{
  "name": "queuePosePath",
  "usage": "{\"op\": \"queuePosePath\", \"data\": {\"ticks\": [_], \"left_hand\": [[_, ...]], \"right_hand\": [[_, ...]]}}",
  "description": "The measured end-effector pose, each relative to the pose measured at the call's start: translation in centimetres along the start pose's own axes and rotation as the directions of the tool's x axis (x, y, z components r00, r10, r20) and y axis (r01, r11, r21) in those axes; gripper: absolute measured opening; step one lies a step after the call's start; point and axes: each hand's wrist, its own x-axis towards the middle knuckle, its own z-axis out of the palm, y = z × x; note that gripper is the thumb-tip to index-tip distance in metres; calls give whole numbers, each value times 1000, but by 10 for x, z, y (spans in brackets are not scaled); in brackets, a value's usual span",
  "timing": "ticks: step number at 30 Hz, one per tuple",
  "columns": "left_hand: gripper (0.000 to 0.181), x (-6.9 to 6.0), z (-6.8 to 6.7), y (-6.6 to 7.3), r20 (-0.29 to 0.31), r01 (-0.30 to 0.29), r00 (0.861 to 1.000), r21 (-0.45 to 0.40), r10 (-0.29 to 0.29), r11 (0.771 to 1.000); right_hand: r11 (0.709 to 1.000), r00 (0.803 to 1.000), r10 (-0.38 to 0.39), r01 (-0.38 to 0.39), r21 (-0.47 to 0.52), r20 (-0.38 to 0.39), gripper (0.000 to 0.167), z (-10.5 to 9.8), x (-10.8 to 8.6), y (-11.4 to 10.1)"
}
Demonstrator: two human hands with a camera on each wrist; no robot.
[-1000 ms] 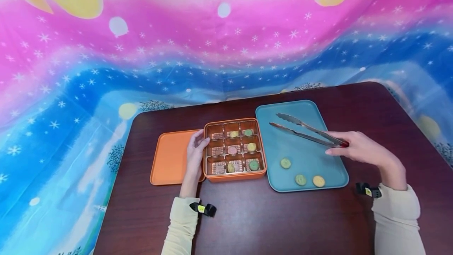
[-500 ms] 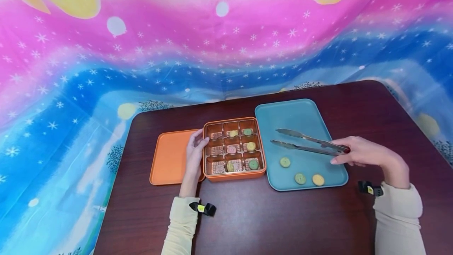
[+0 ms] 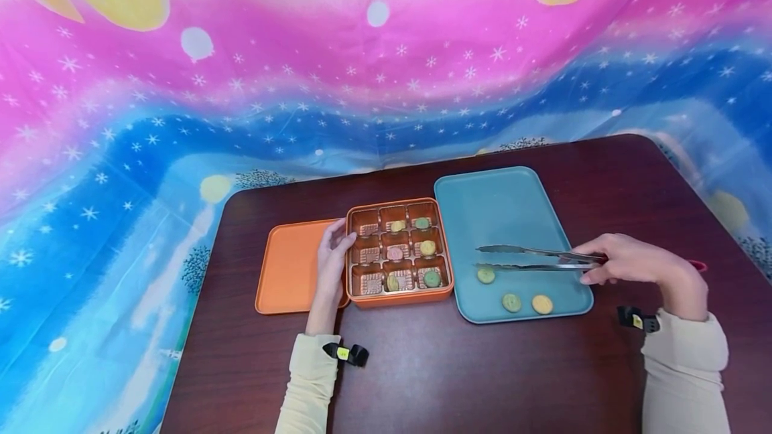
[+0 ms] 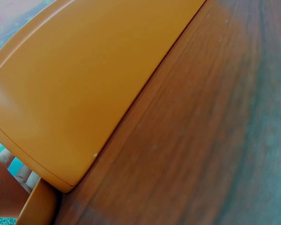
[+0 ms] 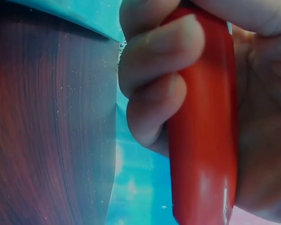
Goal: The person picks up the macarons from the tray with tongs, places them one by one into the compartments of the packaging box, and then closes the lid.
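In the head view my right hand [image 3: 633, 260] grips metal tongs [image 3: 537, 260] over the teal tray [image 3: 500, 206]. The arms of the tongs are spread, and the nearer tip overlaps the upper edge of a green cookie [image 3: 485, 276]; contact cannot be told. Red handle [image 5: 203, 117] fills my curled fingers in the right wrist view. Another green cookie [image 3: 511, 303] and a yellow cookie [image 3: 542, 304] lie at the tray's front. My left hand [image 3: 330, 263] holds the left side of the orange box [image 3: 398, 299], thumb at its rim. Several cookies sit in its middle and right columns.
An orange lid [image 3: 289, 266] lies left of the box, partly behind my left hand. The box stands close against the tray's left edge. Dark wooden table [image 3: 470, 374] extends in front, and a printed cloth [image 3: 386, 86] hangs behind.
The tongs have swung down toward the tray's front, from its upper part to the nearest green cookie. My right hand has shifted right and slightly nearer. My left hand stays at the box.
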Motion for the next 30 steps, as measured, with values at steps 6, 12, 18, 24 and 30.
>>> {"op": "queuePosePath", "data": {"ticks": [6, 12, 18, 24, 30], "left_hand": [[49, 1, -1, 0, -3, 3, 1000, -9, -3, 1000], [48, 1, -1, -1, -6, 4, 1000, -10, -4, 1000], [48, 1, -2, -2, -10, 3, 1000, -8, -3, 1000], [48, 1, -2, -2, 1, -2, 1000, -8, 2, 1000], [49, 1, -1, -2, 5, -4, 1000, -17, 5, 1000]], "right_hand": [[1000, 1000, -9, 9, 17, 26, 19, -2, -2, 1], [997, 998, -49, 47, 53, 35, 24, -2, -7, 2], [996, 996, -46, 40, 82, 75, 27, -2, -7, 2], [996, 997, -14, 7, 83, 81, 27, -2, -6, 2], [997, 997, 4, -10, 79, 83, 28, -1, -6, 4]]}}
